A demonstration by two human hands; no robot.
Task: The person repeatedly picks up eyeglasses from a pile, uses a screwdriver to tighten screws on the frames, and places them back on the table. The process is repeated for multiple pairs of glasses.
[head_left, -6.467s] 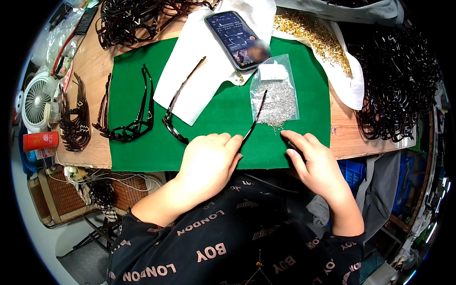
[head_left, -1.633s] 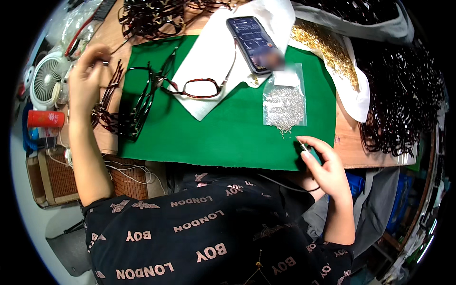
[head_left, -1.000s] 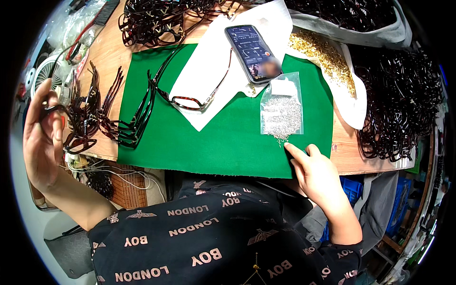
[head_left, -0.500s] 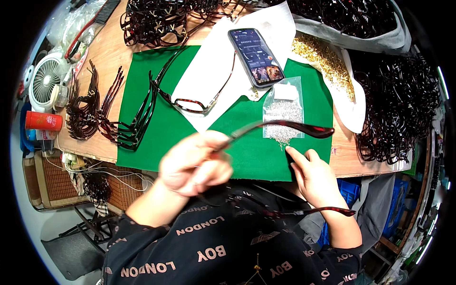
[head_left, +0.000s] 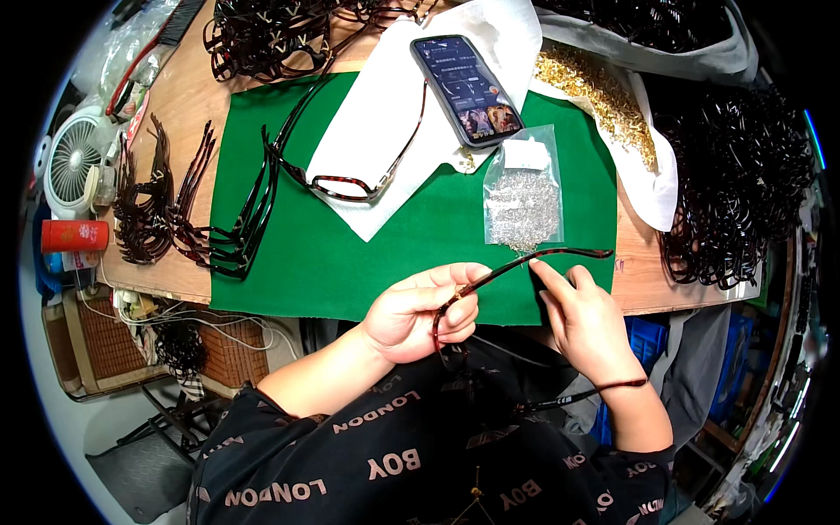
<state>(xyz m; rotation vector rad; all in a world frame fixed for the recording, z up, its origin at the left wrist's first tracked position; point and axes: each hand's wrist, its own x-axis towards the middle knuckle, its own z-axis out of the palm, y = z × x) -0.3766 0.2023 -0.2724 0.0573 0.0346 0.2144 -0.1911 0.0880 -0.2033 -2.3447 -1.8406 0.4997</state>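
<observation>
My left hand (head_left: 424,312) is closed round a dark tortoiseshell eyeglass frame (head_left: 500,273), gripping it near a hinge. One temple points right across the green mat; the other passes over my right wrist. The frame's front hangs below my fingers, partly lost against the dark shirt. My right hand (head_left: 588,325) has its index finger stretched to the mouth of a clear bag (head_left: 523,197) of tiny silver metal pieces. Its thumb is apart from that finger, and I see nothing held. The index fingertip is close behind the temple's outer part.
A phone (head_left: 466,90) lies on white cloth (head_left: 372,131) atop the green mat (head_left: 402,249). Another eyeglass frame (head_left: 343,186) and several temples (head_left: 241,236) lie left. Gold-coloured small parts (head_left: 595,101) fill a white wrap. Dark frames are heaped right (head_left: 735,192); a fan (head_left: 77,162) stands left.
My left hand has moved right and slightly down, turning the eyeglass frame so its upper temple tilts up to the right. My right hand stays by the bag's mouth.
</observation>
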